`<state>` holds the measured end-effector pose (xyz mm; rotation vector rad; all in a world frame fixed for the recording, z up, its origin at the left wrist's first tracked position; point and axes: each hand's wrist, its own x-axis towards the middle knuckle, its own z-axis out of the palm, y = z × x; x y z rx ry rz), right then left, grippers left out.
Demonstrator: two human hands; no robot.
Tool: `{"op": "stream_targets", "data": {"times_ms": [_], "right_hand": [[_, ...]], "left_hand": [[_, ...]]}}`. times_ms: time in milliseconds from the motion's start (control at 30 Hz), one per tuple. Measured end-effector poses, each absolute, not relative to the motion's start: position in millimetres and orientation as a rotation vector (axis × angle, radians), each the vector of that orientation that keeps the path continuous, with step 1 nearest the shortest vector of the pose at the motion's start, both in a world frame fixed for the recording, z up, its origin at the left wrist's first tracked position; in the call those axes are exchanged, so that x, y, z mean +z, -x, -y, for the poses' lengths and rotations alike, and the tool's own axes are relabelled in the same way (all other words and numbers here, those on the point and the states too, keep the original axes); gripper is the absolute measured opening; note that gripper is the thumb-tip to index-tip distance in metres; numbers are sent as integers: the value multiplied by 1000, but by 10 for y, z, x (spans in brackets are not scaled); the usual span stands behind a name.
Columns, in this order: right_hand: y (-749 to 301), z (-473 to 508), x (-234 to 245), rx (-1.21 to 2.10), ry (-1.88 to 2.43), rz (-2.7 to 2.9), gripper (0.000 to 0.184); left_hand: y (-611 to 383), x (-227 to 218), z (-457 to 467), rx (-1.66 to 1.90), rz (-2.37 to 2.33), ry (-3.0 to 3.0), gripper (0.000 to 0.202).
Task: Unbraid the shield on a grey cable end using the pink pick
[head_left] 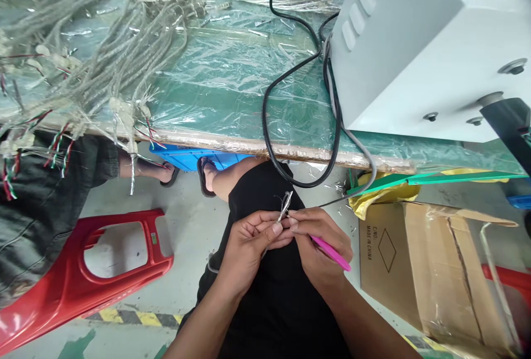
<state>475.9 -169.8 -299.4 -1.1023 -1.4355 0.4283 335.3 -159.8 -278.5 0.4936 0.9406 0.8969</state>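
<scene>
My left hand (pixel 249 251) and my right hand (pixel 319 240) meet in front of my black-clothed lap. Between their fingertips is the frayed end of a braided shielded cable (pixel 285 206), its silvery strands fanning upward. Both hands pinch this end. My right hand also holds a pink-handled tool (pixel 333 252) against its palm, its tip hidden by the fingers. A thin grey cable (pixel 344 198) runs up from near my right hand toward the table.
Bundles of braided cable (pixel 103 55) lie over a plastic-covered green table (pixel 232 88), with ends hanging past its edge. A white machine (pixel 415 49) and black cord (pixel 290 88) stand on the right. A co-worker's leg (pixel 50 204), a red plastic stool (pixel 83 276) and a cardboard box (pixel 423 270) sit below.
</scene>
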Motion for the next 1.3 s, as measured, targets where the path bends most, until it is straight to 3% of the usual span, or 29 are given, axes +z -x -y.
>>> {"op": "stream_targets", "data": {"times_ms": [267, 567, 1300], "right_hand": [[-4803, 1583, -2998, 395, 1251, 1244, 30], [-4796, 1656, -2954, 473, 990, 1410, 34], [-4791, 1603, -2981, 519, 1039, 1332, 31]], "left_hand": [[-3349, -2769, 1608, 889, -964, -484, 19], [-3368, -2782, 1621, 907, -988, -495, 15], [-3364, -2756, 1609, 901, -1000, -505, 15]]}}
